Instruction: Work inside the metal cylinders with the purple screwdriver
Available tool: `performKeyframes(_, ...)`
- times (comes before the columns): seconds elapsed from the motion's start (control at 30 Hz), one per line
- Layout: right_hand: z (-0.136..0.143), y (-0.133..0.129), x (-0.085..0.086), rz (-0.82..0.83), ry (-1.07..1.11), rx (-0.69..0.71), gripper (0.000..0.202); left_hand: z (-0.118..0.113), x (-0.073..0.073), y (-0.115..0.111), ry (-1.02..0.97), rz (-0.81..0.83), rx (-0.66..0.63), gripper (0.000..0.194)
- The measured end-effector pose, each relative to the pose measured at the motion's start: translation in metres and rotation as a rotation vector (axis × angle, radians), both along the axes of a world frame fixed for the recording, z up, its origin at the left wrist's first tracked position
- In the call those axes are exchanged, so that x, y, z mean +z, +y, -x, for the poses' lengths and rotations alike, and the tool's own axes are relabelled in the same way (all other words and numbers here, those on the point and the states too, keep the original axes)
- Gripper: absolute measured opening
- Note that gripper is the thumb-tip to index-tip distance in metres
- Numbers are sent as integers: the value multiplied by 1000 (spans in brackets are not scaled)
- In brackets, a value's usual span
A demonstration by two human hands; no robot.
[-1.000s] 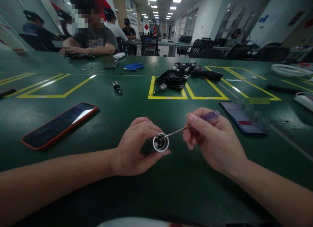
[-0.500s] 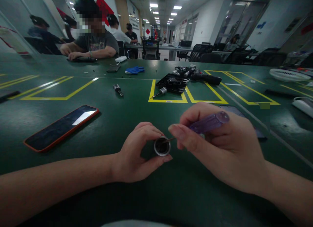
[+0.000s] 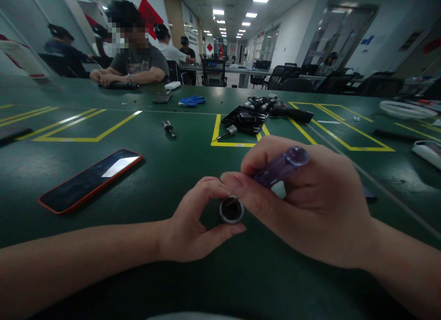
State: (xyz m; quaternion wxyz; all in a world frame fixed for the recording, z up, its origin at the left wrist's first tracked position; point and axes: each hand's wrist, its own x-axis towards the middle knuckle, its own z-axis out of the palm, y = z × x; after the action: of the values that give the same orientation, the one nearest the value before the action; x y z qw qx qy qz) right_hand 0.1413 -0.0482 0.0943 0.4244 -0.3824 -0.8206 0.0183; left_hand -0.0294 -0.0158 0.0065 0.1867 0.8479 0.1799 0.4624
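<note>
Between the thumb and fingers of my left hand [image 3: 198, 221] is a small round metal cylinder [image 3: 221, 214], its open end turned up towards me. The inside of it looks dark. My right hand [image 3: 303, 209] is closed around a screwdriver [image 3: 280, 166] with a clear purple handle. The thin shaft slants down to the left, and its end reaches into the cylinder's mouth. What the tip touches inside I cannot make out. Fingertips of both hands are close together above the rim.
An orange-edged phone [image 3: 91, 180] lies on the green table at left. Ahead are a small metal part with a shaft [image 3: 168, 128], another such part [image 3: 231, 130], a black bag [image 3: 245, 120], a pile of dark parts [image 3: 263, 102] and blue gloves [image 3: 192, 100]. A person [image 3: 136, 62] sits across the table.
My right hand has moved left, bringing the screwdriver closer over the cylinder, and its handle now tilts more towards me. My left hand keeps its hold, with the view shifted slightly.
</note>
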Motion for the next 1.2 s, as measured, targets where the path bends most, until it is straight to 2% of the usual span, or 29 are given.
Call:
performKeyframes(0.33,-5,-1,-5,-8,41,-12,26,1,-4,0,-7,60,-51,36)
performKeyframes(0.7,-14,-7,-15,203,228,28,17,-1,0,2,16,-47,-94,38)
performKeyframes(0.87,-13,-1,-22,418,405,30,20,-1,0,3,27,-70,-110,37)
performKeyframes(1.07,-15,11,-38,822,803,141,22,-1,3,3,26,-61,-125,37)
performKeyframes(1.2,-15,14,-45,968,1008,150,25,0,2,3,29,-9,-105,37)
